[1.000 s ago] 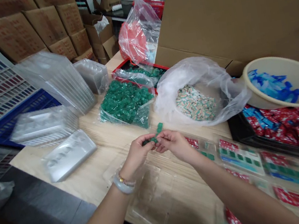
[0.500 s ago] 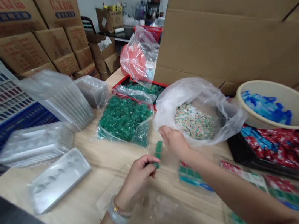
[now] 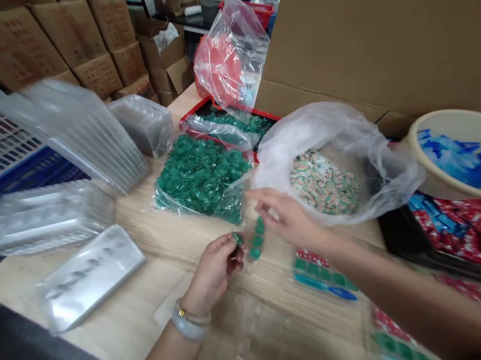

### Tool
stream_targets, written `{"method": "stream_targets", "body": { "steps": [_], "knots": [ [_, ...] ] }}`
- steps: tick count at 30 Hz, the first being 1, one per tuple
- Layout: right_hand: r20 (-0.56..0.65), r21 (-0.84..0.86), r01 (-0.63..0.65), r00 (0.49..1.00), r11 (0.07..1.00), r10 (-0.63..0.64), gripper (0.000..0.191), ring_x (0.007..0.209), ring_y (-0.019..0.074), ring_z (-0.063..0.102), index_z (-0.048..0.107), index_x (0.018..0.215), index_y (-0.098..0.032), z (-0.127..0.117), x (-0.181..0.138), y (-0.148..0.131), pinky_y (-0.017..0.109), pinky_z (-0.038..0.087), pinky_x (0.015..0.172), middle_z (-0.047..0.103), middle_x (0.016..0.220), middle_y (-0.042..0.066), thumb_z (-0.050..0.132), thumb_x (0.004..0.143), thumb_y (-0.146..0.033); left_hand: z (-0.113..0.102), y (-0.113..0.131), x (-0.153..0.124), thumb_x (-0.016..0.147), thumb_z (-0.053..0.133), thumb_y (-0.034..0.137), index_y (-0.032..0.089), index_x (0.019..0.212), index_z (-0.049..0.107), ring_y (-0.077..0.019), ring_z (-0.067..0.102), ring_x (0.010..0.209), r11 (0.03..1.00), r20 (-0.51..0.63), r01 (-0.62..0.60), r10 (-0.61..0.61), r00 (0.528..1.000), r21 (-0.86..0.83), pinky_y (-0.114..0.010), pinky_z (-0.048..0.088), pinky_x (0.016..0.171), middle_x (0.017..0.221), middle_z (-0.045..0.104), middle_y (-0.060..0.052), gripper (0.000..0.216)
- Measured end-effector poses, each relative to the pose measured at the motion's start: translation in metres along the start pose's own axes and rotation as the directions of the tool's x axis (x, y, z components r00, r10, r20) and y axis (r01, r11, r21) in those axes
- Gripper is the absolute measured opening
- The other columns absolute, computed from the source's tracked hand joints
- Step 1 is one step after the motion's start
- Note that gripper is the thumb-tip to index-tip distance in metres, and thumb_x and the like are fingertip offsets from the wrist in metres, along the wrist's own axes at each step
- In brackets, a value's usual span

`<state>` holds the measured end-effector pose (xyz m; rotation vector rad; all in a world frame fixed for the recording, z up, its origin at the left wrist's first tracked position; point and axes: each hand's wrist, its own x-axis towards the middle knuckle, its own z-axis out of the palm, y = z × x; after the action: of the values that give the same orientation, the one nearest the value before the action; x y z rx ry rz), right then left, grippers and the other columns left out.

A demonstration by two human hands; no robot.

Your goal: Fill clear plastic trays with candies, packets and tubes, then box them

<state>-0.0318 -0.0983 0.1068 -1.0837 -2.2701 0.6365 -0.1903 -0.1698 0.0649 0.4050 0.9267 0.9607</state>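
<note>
We see the row of green pieces (image 3: 257, 239) between our hands, on the near side of the filled bag (image 3: 202, 174), its long axis running away from us, far end nearest the right hand (image 3: 290, 217). Our left hand (image 3: 212, 269) pinches one green piece (image 3: 237, 239); blur hides whether the right grips anything. Half a second ago, the left fingertips met the row's near end; now they're apart.

Green pieces (image 3: 257, 240), apparently translucent, lie in a row.
</note>
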Motion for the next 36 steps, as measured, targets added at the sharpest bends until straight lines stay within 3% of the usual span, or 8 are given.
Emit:
{"method": "stream_targets", "body": {
  "steps": [3,7,13,19,23,28,32,36],
  "knots": [
    [0.073,0.242,0.017,0.997,0.970,-0.035,0.028,0.092,0.0152,0.053,0.054,0.107,-0.022,0.020,-0.050,-0.020,0.030,0.043,0.080,0.056,0.101,0.007,0.047,0.081,-0.020,0.004,-0.005,-0.004,0.066,0.061,0.025,0.011,0.077,0.058,-0.0046,0.042,0.049,0.999,0.106,-0.001,-0.004,0.994,0.044,-0.017,0.031,0.046,0.058,0.050,0.001,0.018],
    [0.035,0.427,-0.148,0.988,0.892,0.148,0.018,0.080,0.0135,0.054,0.060,0.095,-0.021,0.029,-0.069,-0.025,0.029,0.044,0.073,0.059,0.087,0.005,0.053,0.078,-0.024,0.011,-0.012,-0.015,0.068,0.058,0.021,0.015,0.089,0.054,-0.0072,0.044,0.048,0.948,0.089,-0.145,0.124,0.988,0.283,-0.018,0.032,0.046,0.058,0.051,0.003,0.023],
    [0.162,0.743,-0.411,0.876,0.527,0.454,0.021,0.061,0.0098,0.052,0.058,0.080,-0.020,0.036,-0.080,-0.034,0.024,0.044,0.060,0.057,0.066,-0.002,0.063,0.067,-0.034,0.012,-0.022,-0.034,0.074,0.052,0.020,0.019,0.082,0.063,-0.0146,0.053,0.075,0.490,0.139,-0.495,0.596,0.791,0.718,-0.024,0.038,0.069,0.079,0.060,-0.004,0.013],
    [0.151,0.750,-0.455,0.824,0.480,0.546,0.025,0.051,0.0082,0.047,0.057,0.074,-0.018,0.040,-0.080,-0.040,0.023,0.040,0.051,0.054,0.059,-0.003,0.067,0.060,-0.036,0.011,-0.021,-0.036,0.079,0.046,0.023,0.018,0.079,0.063,-0.0154,0.053,0.070,0.417,0.218,-0.504,0.566,0.795,0.757,-0.024,0.036,0.068,0.074,0.060,-0.004,0.017],
    [0.092,0.624,-0.450,0.855,0.639,0.511,0.019,0.053,0.0096,0.049,0.056,0.075,-0.017,0.046,-0.085,-0.032,0.023,0.040,0.052,0.055,0.061,-0.001,0.062,0.065,-0.033,0.002,-0.020,-0.033,0.079,0.042,0.024,0.017,0.069,0.055,-0.0124,0.047,0.060,0.454,0.156,-0.422,0.513,0.844,0.785,-0.022,0.033,0.059,0.062,0.052,0.000,0.018],
    [0.028,0.034,-0.249,0.968,0.968,0.248,0.014,0.076,0.0159,0.055,0.059,0.085,-0.017,0.054,-0.097,-0.019,0.030,0.044,0.070,0.059,0.081,0.007,0.048,0.078,-0.018,-0.015,-0.028,-0.032,0.078,0.042,0.030,0.016,0.063,0.052,-0.0110,0.041,0.052,0.648,-0.039,-0.251,0.398,0.916,0.719,-0.022,0.031,0.053,0.053,0.044,0.003,0.022],
    [0.228,-0.319,-0.093,0.958,0.943,0.172,0.017,0.083,0.0180,0.054,0.060,0.085,-0.016,0.067,-0.096,-0.014,0.030,0.045,0.073,0.058,0.085,0.009,0.044,0.081,-0.013,-0.021,-0.048,-0.026,0.075,0.044,0.031,0.016,0.058,0.051,-0.0101,0.039,0.047,0.768,-0.079,-0.150,0.253,0.964,0.623,-0.022,0.028,0.049,0.049,0.045,0.003,0.024],
    [0.273,-0.423,-0.065,0.942,0.904,0.196,0.017,0.081,0.0180,0.054,0.060,0.086,-0.017,0.083,-0.095,-0.012,0.028,0.046,0.070,0.057,0.086,0.009,0.043,0.082,-0.016,-0.019,-0.056,-0.023,0.072,0.049,0.027,0.015,0.059,0.053,-0.0087,0.039,0.046,0.872,-0.138,-0.074,0.160,0.977,0.484,-0.021,0.027,0.046,0.050,0.046,0.003,0.018]
  ]
}}
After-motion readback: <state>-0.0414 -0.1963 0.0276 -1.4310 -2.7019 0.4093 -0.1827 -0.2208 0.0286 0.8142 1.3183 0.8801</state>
